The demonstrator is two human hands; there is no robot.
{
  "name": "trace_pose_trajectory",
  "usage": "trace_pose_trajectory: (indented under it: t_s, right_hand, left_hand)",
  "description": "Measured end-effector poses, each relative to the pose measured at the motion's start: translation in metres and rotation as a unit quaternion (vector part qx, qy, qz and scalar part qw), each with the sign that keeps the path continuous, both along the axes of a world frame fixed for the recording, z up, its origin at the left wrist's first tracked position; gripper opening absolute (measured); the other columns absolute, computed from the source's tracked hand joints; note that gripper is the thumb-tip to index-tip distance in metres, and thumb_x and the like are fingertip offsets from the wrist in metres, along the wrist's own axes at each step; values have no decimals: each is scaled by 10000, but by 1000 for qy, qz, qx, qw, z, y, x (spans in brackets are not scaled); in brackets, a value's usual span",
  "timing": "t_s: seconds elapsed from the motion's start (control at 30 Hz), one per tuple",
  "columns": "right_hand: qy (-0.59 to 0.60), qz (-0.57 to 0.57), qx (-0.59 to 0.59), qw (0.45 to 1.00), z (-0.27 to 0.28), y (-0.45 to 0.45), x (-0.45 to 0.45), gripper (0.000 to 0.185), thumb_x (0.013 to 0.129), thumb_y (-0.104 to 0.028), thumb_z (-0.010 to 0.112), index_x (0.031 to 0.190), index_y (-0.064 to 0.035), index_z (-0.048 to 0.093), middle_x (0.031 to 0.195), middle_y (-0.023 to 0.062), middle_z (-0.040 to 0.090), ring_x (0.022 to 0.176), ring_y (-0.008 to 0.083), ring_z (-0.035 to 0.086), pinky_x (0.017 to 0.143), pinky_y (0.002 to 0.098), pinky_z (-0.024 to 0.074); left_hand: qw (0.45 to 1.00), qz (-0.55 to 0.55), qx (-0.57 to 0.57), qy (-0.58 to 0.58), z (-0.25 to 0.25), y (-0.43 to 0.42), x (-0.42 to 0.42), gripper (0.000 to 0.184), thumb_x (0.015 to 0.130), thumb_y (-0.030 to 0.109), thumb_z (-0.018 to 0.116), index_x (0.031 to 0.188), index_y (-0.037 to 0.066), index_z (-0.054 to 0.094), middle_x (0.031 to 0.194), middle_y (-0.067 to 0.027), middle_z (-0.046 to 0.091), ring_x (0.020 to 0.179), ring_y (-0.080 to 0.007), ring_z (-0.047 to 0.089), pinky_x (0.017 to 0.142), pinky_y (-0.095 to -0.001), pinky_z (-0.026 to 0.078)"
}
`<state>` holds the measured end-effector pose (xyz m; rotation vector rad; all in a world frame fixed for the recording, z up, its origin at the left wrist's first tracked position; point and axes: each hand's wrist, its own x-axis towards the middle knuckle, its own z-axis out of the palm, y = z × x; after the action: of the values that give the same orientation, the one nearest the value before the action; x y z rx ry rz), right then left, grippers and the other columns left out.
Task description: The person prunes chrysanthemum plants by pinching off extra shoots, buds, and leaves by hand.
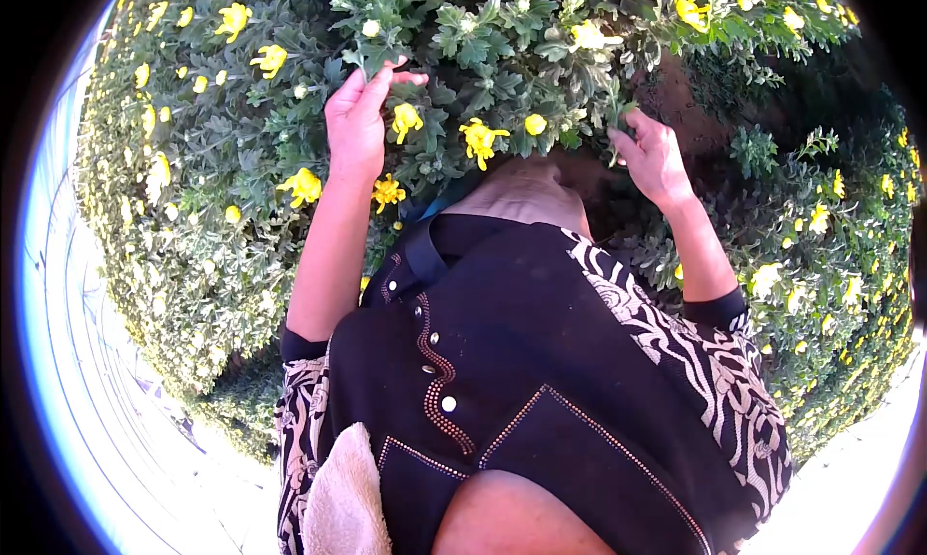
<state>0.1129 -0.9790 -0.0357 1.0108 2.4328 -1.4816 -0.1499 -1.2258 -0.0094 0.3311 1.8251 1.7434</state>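
Note:
My left hand (359,120) is among the leafy stems left of centre, thumb and index finger brought together at a green stem (359,64), the other fingers partly hidden by leaves. A yellow flower (407,122) hangs just to its right. On the right, my right hand (653,154) is closed, its thumb and index finger pinching a small green stem (614,120) at the edge of the foliage. Another yellow flower (480,142) and a round yellow bud (535,124) sit between the two hands.
Dense flowering bushes (222,140) with yellow blooms spread on both sides. A shaded gap with brown soil (681,101) lies behind my right hand. Light-coloured fabric or bag material (521,196) shows below the plants, against my dark top (521,304).

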Motion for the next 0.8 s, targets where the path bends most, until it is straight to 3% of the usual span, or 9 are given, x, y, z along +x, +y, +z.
trace_pose_trajectory:
  t_s: [0.1, 0.27, 0.33, 0.4, 0.47, 0.6, 0.67, 0.7, 0.8]
  right_hand:
    - [-239, 214, -7, 947, -20, -29, 37, 347, 821, -271, 667, 1059, -28, 601, 999, 191, 655, 969, 329, 638, 834, 432, 489]
    - [65, -116, -55, 990, -110, -58, 11, 371, 862, -87, 651, 1214, -31, 551, 1056, 87, 670, 818, 158, 606, 788, 291, 505]
    - [189, -76, 41, 978, -178, -43, -16, 325, 878, -65, 630, 1196, -38, 567, 1041, 75, 671, 808, 144, 599, 753, 281, 506]
    - [291, -121, -152, 937, -221, -44, -32, 183, 903, -13, 596, 1073, -72, 628, 935, 30, 667, 772, 106, 591, 651, 255, 500]
    - [232, -185, -317, 901, -206, -38, -47, 75, 893, -47, 588, 958, -58, 625, 875, 7, 634, 752, 95, 590, 666, 256, 520]
    - [132, -277, -302, 903, -182, -38, -59, 91, 892, -92, 585, 802, -101, 576, 716, -26, 583, 586, 76, 539, 466, 249, 452]
    - [120, -286, -328, 892, -194, -36, -65, 74, 895, -96, 559, 824, -106, 575, 739, -12, 607, 607, 99, 565, 497, 261, 462]
    - [187, -323, -403, 835, -202, -39, -69, 61, 909, -100, 541, 856, -101, 573, 784, 2, 631, 655, 114, 589, 561, 291, 488]
    - [71, -388, -399, 828, -174, -40, -83, 165, 923, -91, 521, 1062, -136, 599, 969, 41, 673, 789, 178, 630, 691, 335, 515]
  left_hand:
    - [998, 17, 53, 29, 48, -14, 13, 251, 996, 141, 472, 1129, -25, 607, 933, -137, 703, 952, -238, 677, 908, -346, 500]
    - [993, -92, 69, 39, 81, -57, 30, 243, 987, 95, 452, 1104, -46, 610, 900, -147, 690, 906, -273, 681, 890, -396, 515]
    - [985, -167, 33, 31, 86, -75, 40, 231, 980, 93, 463, 1072, -47, 623, 875, -135, 685, 892, -259, 677, 887, -394, 513]
    - [975, -221, 13, -16, 95, -83, 58, 216, 971, 81, 477, 1051, -47, 632, 857, -125, 681, 887, -238, 673, 882, -372, 508]
    - [967, -254, -29, -20, 95, -91, 74, 192, 957, 72, 501, 1012, -41, 647, 852, -104, 682, 866, -185, 652, 844, -311, 493]
    - [954, -279, -88, -61, 92, -102, 91, 202, 944, 71, 487, 989, -38, 651, 871, -126, 674, 933, -215, 647, 901, -329, 468]
    - [965, -237, -73, -82, 90, -105, 95, 203, 941, 70, 487, 988, -35, 653, 876, -126, 673, 931, -212, 647, 894, -329, 470]
    - [967, -229, -88, -74, 93, -105, 96, 203, 944, 78, 490, 991, -37, 651, 883, -129, 675, 939, -218, 647, 896, -332, 473]
    - [975, -203, -74, -54, 94, -112, 98, 206, 947, 80, 490, 995, -43, 647, 892, -134, 677, 953, -226, 648, 901, -337, 475]
